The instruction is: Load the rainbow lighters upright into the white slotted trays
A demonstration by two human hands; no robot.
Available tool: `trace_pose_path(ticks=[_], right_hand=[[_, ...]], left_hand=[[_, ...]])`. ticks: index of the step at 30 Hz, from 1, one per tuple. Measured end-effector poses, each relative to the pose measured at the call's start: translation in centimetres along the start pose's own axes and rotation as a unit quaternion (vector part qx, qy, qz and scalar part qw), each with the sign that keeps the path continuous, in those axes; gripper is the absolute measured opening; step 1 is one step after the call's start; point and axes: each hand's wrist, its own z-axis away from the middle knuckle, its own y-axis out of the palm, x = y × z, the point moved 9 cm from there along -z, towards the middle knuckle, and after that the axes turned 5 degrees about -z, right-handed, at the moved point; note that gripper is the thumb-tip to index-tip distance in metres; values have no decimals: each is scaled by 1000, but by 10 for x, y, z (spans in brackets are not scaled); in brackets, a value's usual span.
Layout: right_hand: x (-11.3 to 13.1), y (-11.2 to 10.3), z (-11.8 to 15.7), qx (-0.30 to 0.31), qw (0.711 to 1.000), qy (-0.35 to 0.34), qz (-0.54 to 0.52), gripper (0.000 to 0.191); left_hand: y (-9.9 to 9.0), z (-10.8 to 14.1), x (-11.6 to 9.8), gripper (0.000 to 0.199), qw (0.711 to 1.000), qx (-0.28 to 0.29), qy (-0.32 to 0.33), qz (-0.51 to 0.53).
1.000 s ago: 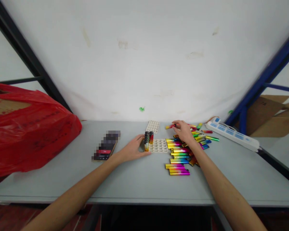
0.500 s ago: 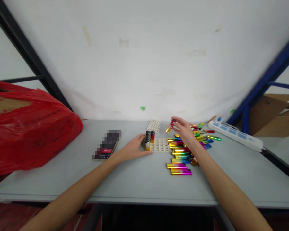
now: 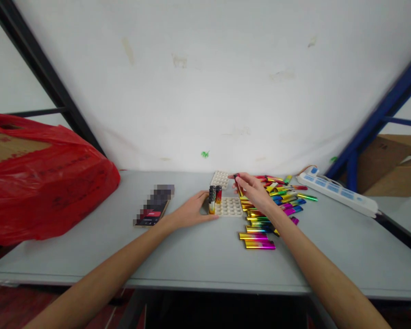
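Observation:
My right hand [image 3: 251, 188] pinches a red and gold lighter [image 3: 239, 183], held nearly upright above the right side of a white tray with round sockets [image 3: 230, 207]. Several lighters with black tops [image 3: 212, 201] stand upright at the tray's left end, and a red one [image 3: 218, 195] stands beside them. Around the tray's left end curves my left hand [image 3: 193, 211], thumb and fingers apart, steadying it by the edge. Right of the tray lies a loose pile of shiny coloured lighters [image 3: 260, 224], partly hidden by my right forearm.
A second white socketed tray [image 3: 220, 179] lies behind, near the wall. To the left are a phone [image 3: 154, 210] and a red plastic bag [image 3: 55, 187] with cardboard inside. A white power strip [image 3: 339, 191] lies at the right; cardboard boxes [image 3: 383, 164] are beyond the blue frame.
My right hand has moved left and slightly down with the lighter, which now stands more upright near the tray. My left hand stays at the tray's left end.

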Motion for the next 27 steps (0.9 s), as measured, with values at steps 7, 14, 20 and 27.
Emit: trace_pose_path(ticks=[7,14,20,27], right_hand=[[-4,21,10,35,991,-4,127,59],[16,24,15,-28,946,-128,297,63],[12,30,18,-44,929,-135,342,64],[8,30,17,-57,925,-125,354,49]], left_hand=[[1,0,1,76,1000,4,-10,2],[2,0,2,74,1000,3,-4,-4],[3,0,1,74,1000,8,2,0],[3,0,1,73,1000,5,4,3]])
